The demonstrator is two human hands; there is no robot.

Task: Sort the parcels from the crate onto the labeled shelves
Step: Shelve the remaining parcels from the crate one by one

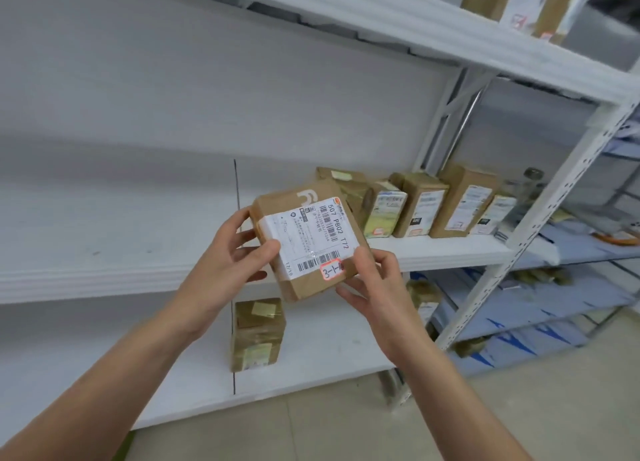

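I hold a small brown cardboard parcel (308, 239) in both hands in front of the white shelving. Its white shipping label faces me, with a red-edged sticker reading "3-1-" at the lower corner. My left hand (232, 263) grips the parcel's left side, thumb on the label. My right hand (374, 284) grips its lower right corner, thumb beside the sticker. Behind the parcel, the middle shelf (138, 270) carries a row of several upright brown parcels (422, 208). No crate is in view.
A taped brown parcel (258, 332) stands on the lower shelf (329, 353). Another parcel (519, 0) sits on the top shelf. A perforated white upright post (540, 218) stands at the right, with blue-lined shelves (561, 298) beyond it. Pale floor lies below.
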